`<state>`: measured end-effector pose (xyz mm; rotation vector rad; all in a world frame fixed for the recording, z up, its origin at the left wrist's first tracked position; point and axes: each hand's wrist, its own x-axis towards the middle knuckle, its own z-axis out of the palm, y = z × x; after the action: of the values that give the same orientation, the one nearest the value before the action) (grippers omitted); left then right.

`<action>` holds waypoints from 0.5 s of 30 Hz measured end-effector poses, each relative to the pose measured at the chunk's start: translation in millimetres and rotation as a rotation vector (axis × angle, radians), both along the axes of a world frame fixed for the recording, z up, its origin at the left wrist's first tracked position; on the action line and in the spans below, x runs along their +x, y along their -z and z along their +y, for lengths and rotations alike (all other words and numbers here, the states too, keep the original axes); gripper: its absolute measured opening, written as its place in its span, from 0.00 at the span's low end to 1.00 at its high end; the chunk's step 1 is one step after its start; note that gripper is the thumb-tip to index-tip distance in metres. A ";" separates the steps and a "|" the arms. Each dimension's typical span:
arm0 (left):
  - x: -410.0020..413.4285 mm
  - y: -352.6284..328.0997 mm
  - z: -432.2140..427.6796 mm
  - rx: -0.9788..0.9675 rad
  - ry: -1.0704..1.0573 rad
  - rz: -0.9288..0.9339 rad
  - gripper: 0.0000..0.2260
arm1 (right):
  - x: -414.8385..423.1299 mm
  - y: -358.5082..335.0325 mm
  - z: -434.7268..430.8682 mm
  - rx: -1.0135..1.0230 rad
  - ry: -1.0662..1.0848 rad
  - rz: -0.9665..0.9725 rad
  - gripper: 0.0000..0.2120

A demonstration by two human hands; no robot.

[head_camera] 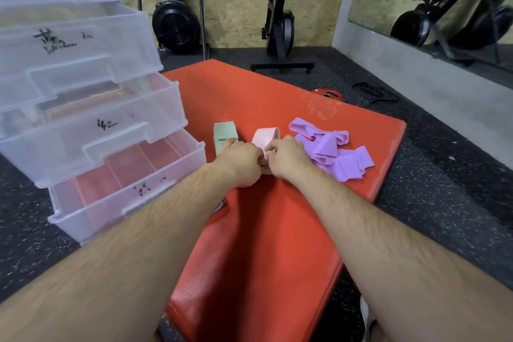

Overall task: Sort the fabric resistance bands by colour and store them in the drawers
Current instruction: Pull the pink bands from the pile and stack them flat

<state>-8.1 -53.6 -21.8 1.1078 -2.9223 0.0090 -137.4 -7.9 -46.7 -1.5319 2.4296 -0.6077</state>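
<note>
Head view, person seated at a red mat [263,230] laid on a speckled black rubber floor [444,203]. The left hand [241,159] and right hand [287,157] meet at the mat's centre, knuckles almost touching; the fingers [254,153] of both are curled and clamped on the near end of a pink band [265,137], whose folded far end lies flat on the mat beyond them. A folded green band [224,133] lies just beside the left hand, on the drawer side. A loose heap of purple bands [330,153] lies on the mat next to the right hand, reaching toward the mat's right edge. At left stands a stack of clear plastic drawers [91,130], all pulled partly out, three bearing handwritten black marks on their fronts; the lowest drawer [111,197] touches the mat's left edge. Background: upright exercise machines [280,22] against a chipboard wall and a red weight plate [326,93] at the mat's far edge.
</note>
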 end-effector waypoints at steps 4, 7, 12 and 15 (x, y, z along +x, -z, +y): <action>2.4 2.3 0.6 0.040 0.029 0.061 0.11 | -4.9 -6.1 17.0 -0.027 -0.052 0.039 0.17; -0.2 1.2 3.7 0.035 0.064 0.079 0.13 | -11.4 -11.7 31.7 -0.031 -0.126 0.057 0.16; -11.2 0.2 17.9 0.014 0.117 0.131 0.18 | -26.8 -23.3 61.7 -0.067 -0.173 0.071 0.16; -22.2 1.4 30.5 0.019 0.155 0.172 0.18 | -47.6 -28.6 81.9 -0.061 -0.132 0.083 0.15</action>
<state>-30.3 -23.1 -23.2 0.8355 -2.8488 -0.1099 -185.0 74.0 -18.1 -1.7587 2.3643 -0.6094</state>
